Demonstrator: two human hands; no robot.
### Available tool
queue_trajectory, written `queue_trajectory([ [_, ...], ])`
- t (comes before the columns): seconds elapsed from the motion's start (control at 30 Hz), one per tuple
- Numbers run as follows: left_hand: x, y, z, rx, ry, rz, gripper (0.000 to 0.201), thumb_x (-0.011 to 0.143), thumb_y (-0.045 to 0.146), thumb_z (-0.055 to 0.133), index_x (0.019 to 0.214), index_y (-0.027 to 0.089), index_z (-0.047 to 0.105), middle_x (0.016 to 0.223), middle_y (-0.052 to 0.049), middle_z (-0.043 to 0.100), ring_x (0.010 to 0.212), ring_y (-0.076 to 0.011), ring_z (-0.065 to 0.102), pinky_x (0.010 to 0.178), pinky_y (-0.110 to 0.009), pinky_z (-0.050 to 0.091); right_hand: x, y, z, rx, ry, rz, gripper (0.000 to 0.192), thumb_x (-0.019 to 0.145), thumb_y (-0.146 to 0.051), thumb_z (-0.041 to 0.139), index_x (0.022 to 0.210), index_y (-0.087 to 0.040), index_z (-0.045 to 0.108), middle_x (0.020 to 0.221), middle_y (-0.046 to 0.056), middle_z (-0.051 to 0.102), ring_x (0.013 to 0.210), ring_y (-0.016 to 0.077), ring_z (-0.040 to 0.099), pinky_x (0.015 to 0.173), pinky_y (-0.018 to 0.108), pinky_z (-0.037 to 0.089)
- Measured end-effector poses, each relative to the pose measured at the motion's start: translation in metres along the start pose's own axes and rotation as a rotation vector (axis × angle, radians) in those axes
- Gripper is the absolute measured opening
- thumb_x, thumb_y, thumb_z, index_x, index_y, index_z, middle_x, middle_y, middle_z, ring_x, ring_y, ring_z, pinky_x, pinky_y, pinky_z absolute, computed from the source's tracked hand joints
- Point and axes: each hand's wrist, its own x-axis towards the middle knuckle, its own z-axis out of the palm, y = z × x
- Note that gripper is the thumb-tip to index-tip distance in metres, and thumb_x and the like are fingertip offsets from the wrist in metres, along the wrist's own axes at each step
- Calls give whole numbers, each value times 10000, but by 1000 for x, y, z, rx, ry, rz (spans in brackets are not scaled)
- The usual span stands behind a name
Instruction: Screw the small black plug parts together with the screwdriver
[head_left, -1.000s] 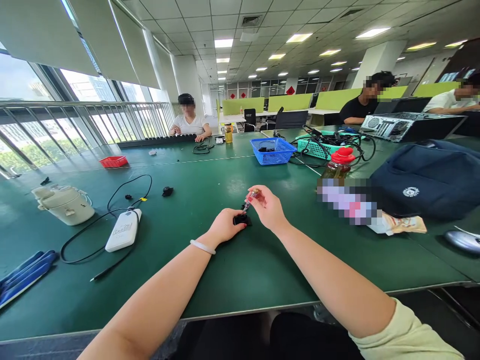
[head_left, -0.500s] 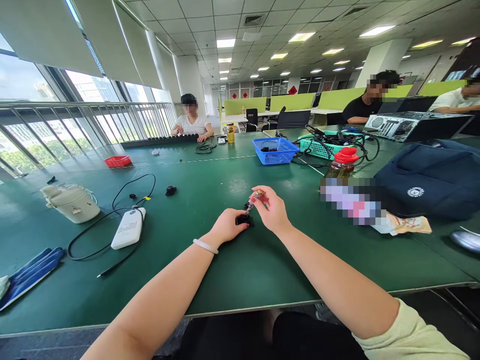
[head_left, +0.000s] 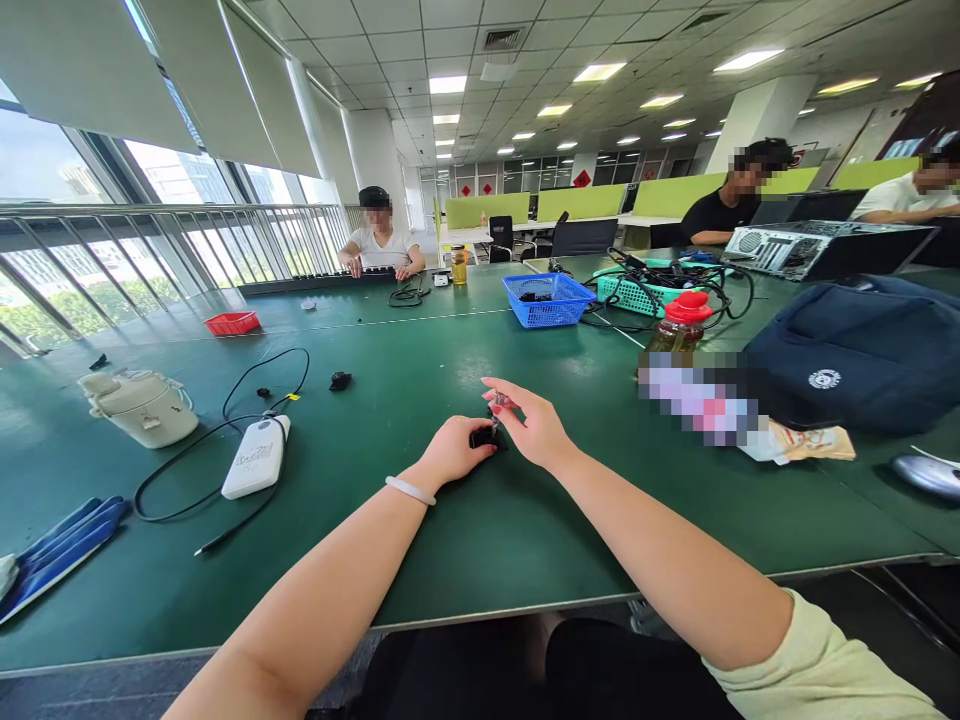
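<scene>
Two hands, left hand (head_left: 452,452) pinning small black part (head_left: 484,437), right hand (head_left: 529,425) pinching clear-handled screwdriver (head_left: 500,402)

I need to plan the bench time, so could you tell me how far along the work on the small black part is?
Done: nothing finished shows. In hand: the left hand pins the small black part to the green table, while the right hand holds a small screwdriver down onto it. Left: the part is not set aside, and another black piece lies untouched farther out.
</scene>
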Motion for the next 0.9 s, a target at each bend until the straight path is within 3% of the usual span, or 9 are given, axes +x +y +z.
queue_trajectory([
  [0.17, -1, -1, 0, 16, -4, 6, 307, 755, 252, 702, 1058, 202, 721, 955, -42, 729, 891, -233, 657, 867, -353, 506, 1, 2, 1, 106, -40, 26, 429, 930, -213, 399, 1317, -285, 572, 1106, 29, 691, 958, 156, 682, 939, 376, 544],
  [0.43, -2, 3, -2, 34, 6, -23, 402, 765, 255, 698, 1165, 218, 693, 1056, -65, 715, 980, -256, 648, 921, -382, 501, 4, 2, -3, 42, 118, 110, 324, 834, -282, 595, 1152, -282, 658, 1013, 12, 683, 821, 155, 655, 910, 365, 543],
  [0.6, -2, 3, -3, 42, 13, -72, 473, 763, 247, 718, 1232, 219, 665, 1144, -78, 698, 1078, -278, 625, 990, -394, 483, 6, 10, -9, 131, 223, 86, 346, 902, -377, 511, 1214, -242, 576, 955, 35, 662, 845, 169, 659, 880, 373, 546],
  [0.9, -2, 3, -3, 47, 12, -83, 491, 771, 246, 715, 1257, 217, 650, 1183, -82, 685, 1117, -277, 612, 1014, -399, 471, 2, 11, -11, 183, 218, 8, 291, 930, -352, 463, 1188, -237, 533, 930, 35, 633, 800, 163, 648, 836, 377, 552],
])
